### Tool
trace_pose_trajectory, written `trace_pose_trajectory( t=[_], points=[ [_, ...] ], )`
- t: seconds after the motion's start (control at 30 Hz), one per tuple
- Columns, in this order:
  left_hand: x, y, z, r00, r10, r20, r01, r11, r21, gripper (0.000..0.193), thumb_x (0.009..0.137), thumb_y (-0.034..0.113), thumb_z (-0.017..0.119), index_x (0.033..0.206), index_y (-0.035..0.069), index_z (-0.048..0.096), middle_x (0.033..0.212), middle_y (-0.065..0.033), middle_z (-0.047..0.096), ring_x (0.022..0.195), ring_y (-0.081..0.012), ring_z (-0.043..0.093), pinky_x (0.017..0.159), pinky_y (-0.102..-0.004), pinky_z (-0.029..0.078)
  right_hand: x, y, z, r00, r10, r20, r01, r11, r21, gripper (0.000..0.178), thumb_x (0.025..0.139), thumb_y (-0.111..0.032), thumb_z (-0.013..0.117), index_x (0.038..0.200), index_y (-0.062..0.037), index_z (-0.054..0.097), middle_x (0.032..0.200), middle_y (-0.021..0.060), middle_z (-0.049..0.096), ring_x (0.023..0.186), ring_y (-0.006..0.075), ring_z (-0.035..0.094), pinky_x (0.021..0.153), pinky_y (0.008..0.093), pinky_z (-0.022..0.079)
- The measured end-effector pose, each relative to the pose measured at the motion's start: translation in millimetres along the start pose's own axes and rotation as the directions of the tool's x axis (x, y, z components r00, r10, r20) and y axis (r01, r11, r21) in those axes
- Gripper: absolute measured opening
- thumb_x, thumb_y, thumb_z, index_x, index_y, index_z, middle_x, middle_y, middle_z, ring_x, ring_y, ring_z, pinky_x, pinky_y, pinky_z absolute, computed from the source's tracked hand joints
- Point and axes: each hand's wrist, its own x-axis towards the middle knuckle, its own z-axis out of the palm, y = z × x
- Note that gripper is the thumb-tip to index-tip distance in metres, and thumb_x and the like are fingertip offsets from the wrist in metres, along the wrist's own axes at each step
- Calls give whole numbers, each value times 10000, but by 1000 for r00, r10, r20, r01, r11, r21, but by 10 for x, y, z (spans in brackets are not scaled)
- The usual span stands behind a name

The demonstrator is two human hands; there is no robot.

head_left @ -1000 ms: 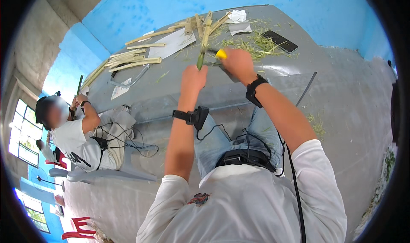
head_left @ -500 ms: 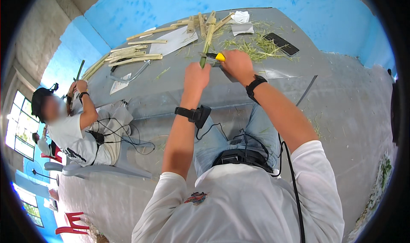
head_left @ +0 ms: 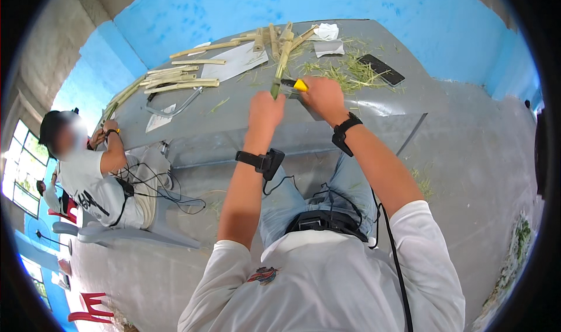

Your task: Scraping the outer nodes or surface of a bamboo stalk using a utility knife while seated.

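Reading the clock from our left hand [head_left: 267, 109], we hold its fist closed round the near, green end of a bamboo piece [head_left: 283, 60], which points away toward half past twelve. Our right hand [head_left: 322, 95], toward half past two, is wrapped round the yellow handle of a knife [head_left: 301, 85]. The knife's dark front part meets the bamboo just past our left knuckles; the cutting edge is too small to make out, so we cannot tell which way it faces.

That closeness looks to us like the main danger: if the edge skips on the smooth green skin or catches at a node, it could jump into our left fingers. A loose left grip could let the piece roll under the blade. We cannot tell whether its far end rests on anything; if it does not, a hard push could swing it.

At two o'clock, shavings [head_left: 350, 78] lie against a dark phone [head_left: 387, 72], which a wide sweep of our right arm could knock. At nine, a bow-shaped metal frame [head_left: 188, 102] lies where a leftward swing could catch it. Toward five, a black cable [head_left: 403, 273] could snag our right elbow.
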Motion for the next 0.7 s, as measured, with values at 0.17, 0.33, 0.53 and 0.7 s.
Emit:
trace_pose_trajectory(
  t=[0.17,0.33,0.53,0.7],
  points=[
    [-115,162,108,987,-13,-163,30,994,102,371,895,315,654,862,-55,672,866,-296,682,851,-478,666,750,-543,532,7,62,-18,995,-85,59,87,996,-24,208,859,-312,670,911,-111,673,783,141,693,755,341,690,664,458,551],
    [-81,72,92,985,13,-169,4,995,102,375,897,313,650,870,-60,670,864,-292,682,864,-481,665,754,-548,533,61,-12,42,997,-13,78,19,997,-77,213,853,-306,679,931,-107,669,782,153,695,753,345,694,648,456,556],
    [-92,0,113,976,86,-200,-63,991,118,376,885,301,658,844,-72,663,814,-304,667,810,-490,662,724,-547,534,102,7,127,998,54,-12,-55,992,-117,239,882,-326,670,931,-93,648,798,162,695,749,351,697,642,455,555],
    [-168,89,80,979,80,-190,-63,993,97,371,890,287,648,820,-77,658,784,-306,659,791,-484,665,710,-542,535,95,65,78,938,280,-203,-279,960,33,252,911,-344,642,945,-95,632,809,156,696,757,353,691,657,461,544]
  ],
)
